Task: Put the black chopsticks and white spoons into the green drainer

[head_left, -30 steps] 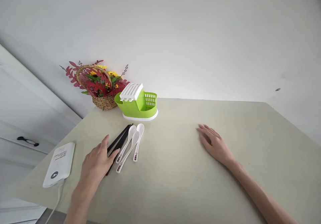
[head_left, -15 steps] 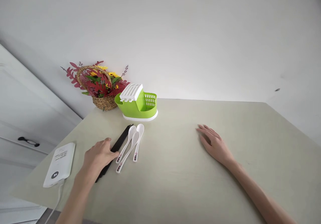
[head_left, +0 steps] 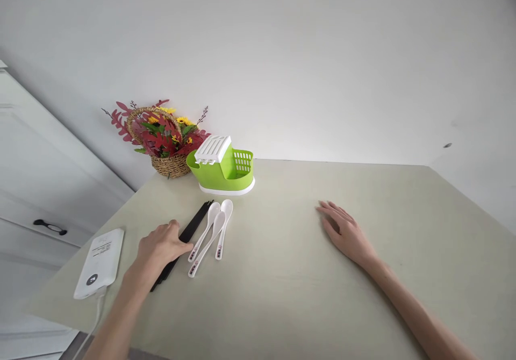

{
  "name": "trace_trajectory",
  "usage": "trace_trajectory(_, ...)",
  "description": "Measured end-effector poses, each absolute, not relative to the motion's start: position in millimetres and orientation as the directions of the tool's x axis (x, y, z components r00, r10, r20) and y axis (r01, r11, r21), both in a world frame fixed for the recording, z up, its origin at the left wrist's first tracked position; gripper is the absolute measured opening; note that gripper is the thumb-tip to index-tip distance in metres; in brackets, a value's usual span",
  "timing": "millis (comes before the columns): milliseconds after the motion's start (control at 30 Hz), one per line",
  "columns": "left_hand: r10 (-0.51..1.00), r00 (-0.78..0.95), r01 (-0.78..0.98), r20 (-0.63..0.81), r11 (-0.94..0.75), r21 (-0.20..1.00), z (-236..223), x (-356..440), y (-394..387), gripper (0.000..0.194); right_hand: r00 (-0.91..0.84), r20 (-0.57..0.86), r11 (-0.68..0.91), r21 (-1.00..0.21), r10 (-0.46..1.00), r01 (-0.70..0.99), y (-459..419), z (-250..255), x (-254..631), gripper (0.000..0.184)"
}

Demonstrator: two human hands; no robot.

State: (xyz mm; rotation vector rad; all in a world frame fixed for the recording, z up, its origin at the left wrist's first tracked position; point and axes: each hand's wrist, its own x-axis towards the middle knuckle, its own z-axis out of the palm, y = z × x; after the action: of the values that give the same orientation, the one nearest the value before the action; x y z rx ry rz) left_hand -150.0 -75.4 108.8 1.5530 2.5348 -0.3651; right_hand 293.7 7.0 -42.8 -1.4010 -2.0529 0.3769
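My left hand (head_left: 163, 246) is over a bundle of black chopsticks (head_left: 197, 222), its thumb across them and its fingers curled on the far side, partly hidden. The bundle lies slanted on the table. Close to my thumb tip, three white spoons (head_left: 207, 248) with printed handle ends lie fanned, their bowls pointing away from me. My right hand (head_left: 344, 234) rests flat on the table, fingers stretched out and holding nothing. Behind the spoons stands a green utensil holder (head_left: 209, 174) with a white slotted top and a white base.
A wicker basket (head_left: 171, 165) of red and yellow artificial flowers stands at the back left against the wall. A white power bank (head_left: 100, 263) with a cable (head_left: 97, 314) lies at the table's left edge. White cabinet doors (head_left: 48, 172) are beyond it.
The view has shifted slightly, so things sit a little further right. The near end of the chopsticks has swung slightly left under my left hand. My right hand stays in place.
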Motion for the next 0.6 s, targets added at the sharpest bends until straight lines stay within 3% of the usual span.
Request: trace_trajectory(600, 0.891, -0.396, 0.914, -0.223, 0.357, -0.193, 95, -164, -84, 0.04, -0.243, 0.335, 0.397, -0.541, 0.91, 0.742, 7, -42, 293, 0.041)
